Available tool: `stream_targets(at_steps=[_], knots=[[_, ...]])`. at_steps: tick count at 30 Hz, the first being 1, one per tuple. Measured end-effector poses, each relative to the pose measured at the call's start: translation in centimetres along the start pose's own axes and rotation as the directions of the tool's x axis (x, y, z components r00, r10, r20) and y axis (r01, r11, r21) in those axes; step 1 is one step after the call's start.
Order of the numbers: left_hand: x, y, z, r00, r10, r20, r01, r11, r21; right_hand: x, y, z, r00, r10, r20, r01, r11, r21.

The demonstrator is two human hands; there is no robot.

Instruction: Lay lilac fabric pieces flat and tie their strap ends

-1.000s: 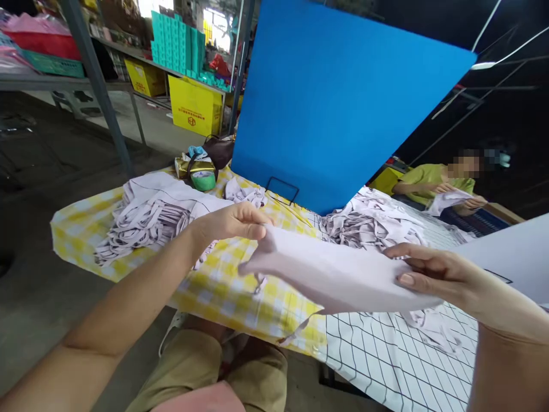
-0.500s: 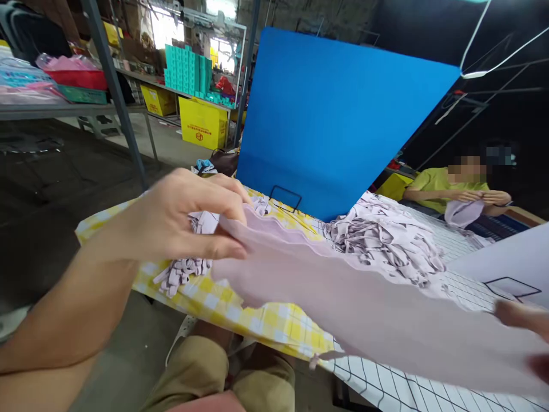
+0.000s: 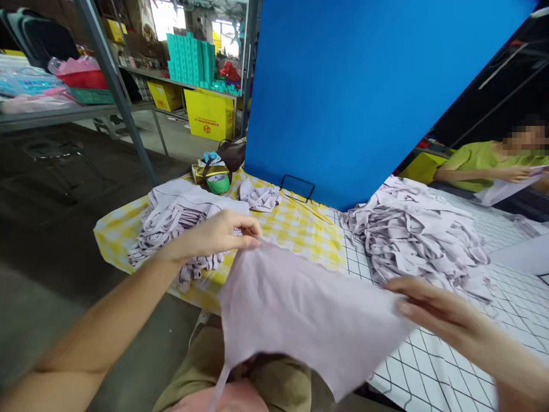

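Observation:
A pale lilac cloth piece [image 3: 300, 303] with a thin strap at its lower left hangs spread between my hands, over my lap and the table edge. My left hand [image 3: 227, 232] pinches its upper left corner between thumb and fingers. At the other end, my right hand [image 3: 433, 303] grips the upper right edge, slightly blurred. Behind my left hand lies a stack of similar lilac pieces [image 3: 171, 212] with straps dangling. Beyond my right hand rises a loose heap of lilac pieces [image 3: 420, 229].
A yellow checked cloth [image 3: 115, 220] and a white grid cloth [image 3: 422, 366] cover the table. A tall blue panel [image 3: 343, 97] stands behind, near a green tape roll [image 3: 218, 183] and a small crumpled lilac piece [image 3: 260, 195]. A co-worker in a green shirt [image 3: 476, 160] handles similar cloth at right.
My hands have moved closer together and farther from the camera. The cloth, earlier stretched long to the right, now hangs lower with its strap showing. The view has shifted slightly.

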State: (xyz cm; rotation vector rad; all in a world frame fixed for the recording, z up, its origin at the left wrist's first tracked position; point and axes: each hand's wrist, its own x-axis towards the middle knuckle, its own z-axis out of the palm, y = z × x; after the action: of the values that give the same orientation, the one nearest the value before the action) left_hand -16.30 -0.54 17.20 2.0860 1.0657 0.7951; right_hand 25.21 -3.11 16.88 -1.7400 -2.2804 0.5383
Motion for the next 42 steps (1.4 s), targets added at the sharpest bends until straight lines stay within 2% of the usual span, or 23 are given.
stream_targets(at_steps=[4, 7, 9, 12, 16, 23, 27, 29, 31, 33, 35, 37, 39, 42], knots=[[3.5, -9.2, 7.0, 0.967, -0.255, -0.006, 0.253, 0.957, 0.142, 5.8, 0.2, 8.5, 0.986, 0.02, 0.167, -0.019, 1.0, -0.007], [4.9, -12.8, 10.2, 0.952, -0.302, -0.051, 0.306, 0.934, 0.182, 8.1, 1.8, 12.3, 0.984, 0.055, 0.172, -0.048, 0.998, -0.044], [5.5, -13.7, 10.9, 0.952, -0.297, -0.076, 0.306, 0.933, 0.188, 8.9, 2.9, 13.0, 0.987, 0.058, 0.153, -0.051, 0.998, -0.049], [6.3, -14.0, 10.8, 0.954, -0.28, -0.109, 0.297, 0.936, 0.189, 9.7, 3.9, 12.7, 0.988, 0.056, 0.141, -0.051, 0.998, -0.039], [7.1, -14.5, 10.8, 0.949, -0.276, -0.154, 0.301, 0.937, 0.178, 10.8, 4.3, 12.4, 0.991, 0.056, 0.125, -0.053, 0.998, -0.027], [7.8, -15.3, 11.3, 0.935, -0.288, -0.209, 0.318, 0.939, 0.132, 11.9, 4.8, 13.3, 0.995, 0.058, 0.084, -0.057, 0.998, -0.012], [7.5, -14.4, 10.9, 0.926, -0.311, -0.213, 0.331, 0.941, 0.069, 11.5, 4.7, 12.9, 0.998, 0.048, 0.041, -0.048, 0.999, -0.004], [7.3, -12.7, 10.6, 0.923, -0.34, -0.177, 0.328, 0.94, -0.095, 11.0, 3.1, 12.6, 0.998, 0.043, -0.042, -0.043, 0.999, -0.002], [7.2, -10.0, 10.6, 0.922, -0.374, -0.095, 0.324, 0.883, -0.339, 10.2, 0.0, 12.3, 0.992, 0.035, -0.122, -0.025, 0.996, 0.084], [7.3, -6.9, 10.7, 0.927, -0.374, -0.004, 0.32, 0.799, -0.509, 9.4, -4.1, 12.2, 0.995, 0.02, -0.1, 0.011, 0.953, 0.304], [7.5, -3.9, 11.1, 0.942, -0.331, 0.054, 0.298, 0.753, -0.587, 8.6, -8.1, 12.2, 0.998, -0.012, -0.063, 0.04, 0.885, 0.464], [7.6, -1.6, 11.2, 0.956, -0.278, 0.096, 0.274, 0.721, -0.636, 8.1, -10.9, 12.2, 0.998, -0.001, -0.055, 0.03, 0.849, 0.528], [7.3, -0.3, 10.8, 0.973, -0.217, 0.074, 0.21, 0.716, -0.665, 7.7, -12.2, 11.8, 0.997, 0.011, -0.08, 0.037, 0.819, 0.573], [6.4, -0.1, 9.5, 0.989, -0.091, -0.117, 0.005, 0.809, -0.588, 6.8, -12.4, 9.9, 0.997, -0.034, -0.064, 0.066, 0.779, 0.623]])
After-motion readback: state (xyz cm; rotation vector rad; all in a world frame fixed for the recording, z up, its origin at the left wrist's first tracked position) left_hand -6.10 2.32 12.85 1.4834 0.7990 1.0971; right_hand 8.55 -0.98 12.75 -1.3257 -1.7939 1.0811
